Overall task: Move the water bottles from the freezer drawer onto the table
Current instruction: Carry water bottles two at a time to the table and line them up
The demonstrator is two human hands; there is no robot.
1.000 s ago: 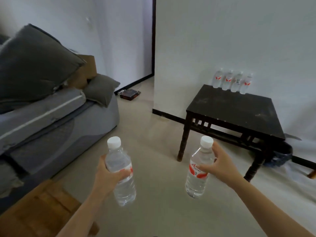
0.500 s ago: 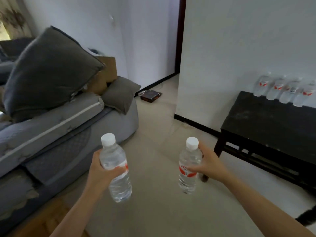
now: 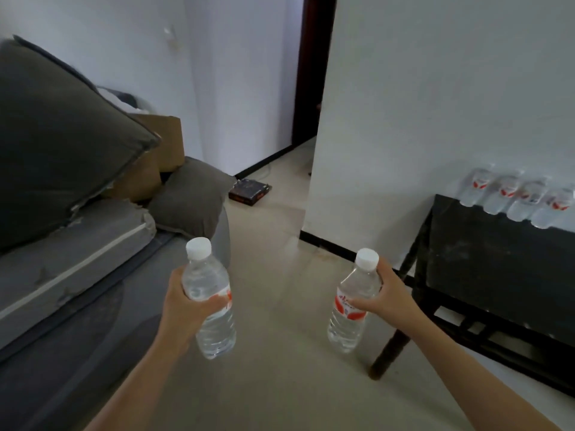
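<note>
A water bottle [image 3: 216,331] was gripped around its middle by the left hand [image 3: 186,306], fingers curled over the label, while a second bottle [image 3: 347,325] was clasped likewise by the right hand [image 3: 390,298]. Both were held caps uppermost above the pale floor [image 3: 280,384], between a grey sofa [image 3: 77,275] and a dark table [image 3: 485,265]. A row of four bottles [image 3: 516,197] was lined up at the table's far edge, against the white wall [image 3: 435,88].

**Two carried, four set down**

We see the left bottle [image 3: 206,276], clear, white-capped and red-labelled, roughly upright in the left hand [image 3: 186,309]. The right bottle [image 3: 353,321] looks the same and is held in the right hand [image 3: 390,298]. A row of four bottles [image 3: 516,197] stands along the far edge of the dark table [image 3: 485,269].
</note>
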